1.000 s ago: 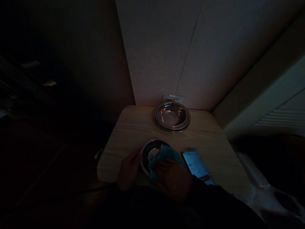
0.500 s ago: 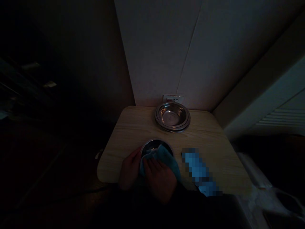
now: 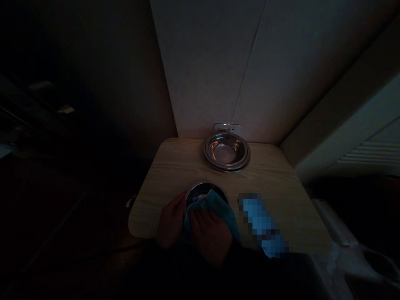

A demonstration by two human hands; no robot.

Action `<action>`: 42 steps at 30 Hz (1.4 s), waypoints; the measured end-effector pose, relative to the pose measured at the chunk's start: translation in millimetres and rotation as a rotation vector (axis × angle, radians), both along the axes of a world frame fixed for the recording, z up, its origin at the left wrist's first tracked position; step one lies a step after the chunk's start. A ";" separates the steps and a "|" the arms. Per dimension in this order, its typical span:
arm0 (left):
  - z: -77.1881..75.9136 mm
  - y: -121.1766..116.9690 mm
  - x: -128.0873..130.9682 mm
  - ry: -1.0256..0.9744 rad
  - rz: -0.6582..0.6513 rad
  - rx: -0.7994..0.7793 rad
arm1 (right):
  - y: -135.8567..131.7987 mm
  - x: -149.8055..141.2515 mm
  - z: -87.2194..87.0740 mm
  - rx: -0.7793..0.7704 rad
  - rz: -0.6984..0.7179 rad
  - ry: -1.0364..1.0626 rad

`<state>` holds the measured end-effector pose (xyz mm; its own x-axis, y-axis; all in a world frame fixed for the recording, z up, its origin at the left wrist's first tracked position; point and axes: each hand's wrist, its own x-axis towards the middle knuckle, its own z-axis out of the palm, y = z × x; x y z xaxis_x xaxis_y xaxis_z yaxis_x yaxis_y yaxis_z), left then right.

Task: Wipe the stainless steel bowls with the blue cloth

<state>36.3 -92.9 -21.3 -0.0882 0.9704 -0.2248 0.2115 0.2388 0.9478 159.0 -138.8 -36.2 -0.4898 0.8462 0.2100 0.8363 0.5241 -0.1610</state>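
Observation:
A round metal bowl (image 3: 200,188) rests near the front edge of the small wooden table. My left hand (image 3: 170,221) grips the bowl's left side, its fingers against the rim. A blue-green cloth (image 3: 220,206) is draped over the bowl's front and right rim and partly into it. My right hand (image 3: 210,234) presses the cloth into the front of the bowl, fingers together on the fabric. The cloth and my right hand hide the bowl's near side.
Stacked metal dishes (image 3: 226,153) stand at the back of the wooden table (image 3: 168,166), against the wall below a socket (image 3: 227,127). A pixelated blue object (image 3: 261,223) lies right of the bowl. The room is dim.
Almost nothing differs. Both hands stay at the bowl with the cloth, and the view has shifted very slightly.

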 end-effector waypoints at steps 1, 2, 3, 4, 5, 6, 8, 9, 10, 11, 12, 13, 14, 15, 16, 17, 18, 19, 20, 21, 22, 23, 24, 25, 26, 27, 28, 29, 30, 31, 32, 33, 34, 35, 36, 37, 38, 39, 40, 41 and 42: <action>0.1 0.4 -0.6 0.005 0.001 0.000 | 0.0 3.2 0.6 0.000 0.018 0.007; 0.1 0.9 -1.2 0.006 -0.005 0.000 | 0.2 10.1 1.7 0.000 0.045 0.016; -0.1 1.3 -1.7 0.001 -0.011 -0.001 | 0.5 20.1 2.8 -0.001 0.083 0.023; -0.5 1.6 -2.1 -0.011 -0.019 -0.003 | 1.1 31.9 3.9 0.011 0.117 0.033; -0.9 1.6 -2.3 -0.025 -0.029 -0.008 | 1.8 44.2 4.8 0.013 0.183 0.029; -1.4 1.4 -2.2 -0.039 -0.037 -0.016 | 2.5 55.8 5.3 0.028 0.242 0.029; -1.8 0.0 -1.4 -0.051 -0.045 -0.020 | 3.4 71.6 5.3 0.068 0.302 0.031; -1.6 -1.0 -0.6 -0.047 -0.041 -0.017 | 3.4 74.0 4.8 0.081 0.301 0.033; -1.1 -2.1 0.4 -0.040 -0.033 -0.015 | 3.0 72.3 4.0 0.084 0.285 0.034; -0.3 -3.1 1.6 -0.032 -0.023 -0.012 | 2.2 66.7 3.2 0.077 0.252 0.035; 0.8 -3.9 2.8 -0.022 -0.011 -0.011 | 1.0 57.7 2.4 0.066 0.211 0.035; 2.0 -4.5 3.9 -0.010 0.001 -0.012 | -0.4 46.4 1.6 0.052 0.164 0.033; 3.4 -4.8 4.9 0.007 0.013 -0.013 | -2.0 33.9 1.0 0.039 0.090 0.031; 4.7 -4.8 5.4 0.027 0.021 -0.012 | -3.6 21.6 0.6 0.031 0.041 0.022; 5.9 -4.5 5.6 0.048 0.026 -0.008 | -5.0 10.8 0.4 0.015 -0.024 0.009; 6.8 -4.0 5.3 0.065 0.028 -0.003 | -6.3 2.6 0.4 0.012 -0.072 0.007; 7.4 -3.4 4.6 0.075 0.021 0.001 | -7.4 -2.2 0.6 0.001 -0.103 0.012; 7.6 -2.7 3.5 0.073 0.008 0.003 | -8.4 -3.3 1.0 -0.010 -0.114 0.026; 7.5 -1.9 2.2 0.064 -0.004 0.000 | -9.5 -0.6 1.7 -0.018 -0.103 0.049; 7.1 -1.3 0.9 0.052 -0.015 -0.005 | -10.6 5.4 2.6 -0.023 -0.080 0.079; 6.5 -0.6 -0.4 0.041 -0.020 -0.009 | -11.7 13.8 3.7 -0.026 -0.046 0.109; 5.7 -0.1 -1.4 0.036 -0.023 -0.013 | -12.7 23.6 5.0 -0.025 -0.008 0.136; 4.9 0.4 -2.1 0.036 -0.025 -0.012 | -13.3 33.6 6.4 -0.020 0.022 0.155; 4.1 0.8 -2.5 0.042 -0.028 -0.009 | -13.6 42.5 7.9 -0.017 0.051 0.163; 3.3 1.1 -2.6 0.050 -0.031 -0.001 | -13.5 49.2 9.2 -0.016 0.077 0.162; 2.6 1.4 -2.4 0.054 -0.032 0.006 | -12.9 52.7 10.3 -0.017 0.096 0.150; 2.1 1.6 -2.0 0.053 -0.033 0.009 | -11.9 52.5 11.1 -0.019 0.104 0.134; 1.8 1.8 -1.6 0.047 -0.035 0.009 | -10.6 48.4 11.3 -0.023 0.096 0.115; 1.6 2.0 -1.3 0.039 -0.037 0.004 | -9.2 40.7 10.8 -0.031 0.072 0.092; 1.5 2.1 -1.3 0.032 -0.039 -0.002 | -7.6 30.1 9.7 -0.032 0.030 0.074; 1.4 2.1 -1.7 0.030 -0.040 -0.007 | -6.1 17.8 7.8 -0.043 -0.018 0.051; 1.3 2.2 -2.6 0.035 -0.040 -0.008 | -4.6 5.1 5.3 -0.034 -0.091 0.039; 1.2 2.3 -3.9 0.045 -0.038 -0.010 | -3.1 -6.5 2.5 -0.018 -0.155 0.035; 0.9 2.5 -5.6 0.057 -0.036 -0.010 | -2.0 -15.7 -0.3 0.011 -0.214 0.041; 0.6 2.8 -7.4 0.071 -0.039 -0.014 | -1.1 -21.5 -2.6 0.035 -0.220 0.049; 0.2 3.2 -9.3 0.086 -0.046 -0.020 | -0.8 -23.2 -4.3 0.054 -0.219 0.060; 0.0 3.7 -10.9 0.097 -0.056 -0.028 | -1.0 -20.9 -5.0 0.068 -0.195 0.071; -0.2 4.3 -12.1 0.103 -0.064 -0.034 | -1.8 -15.0 -4.7 0.071 -0.154 0.082; -0.1 5.1 -12.6 0.101 -0.070 -0.033 | -3.0 -6.3 -3.6 0.067 -0.106 0.092; 0.1 5.9 -12.3 0.095 -0.077 -0.027 | -4.4 3.9 -1.8 0.061 -0.047 0.103; 0.5 6.7 -11.4 0.084 -0.079 -0.020 | -5.9 14.3 0.4 0.047 0.005 0.111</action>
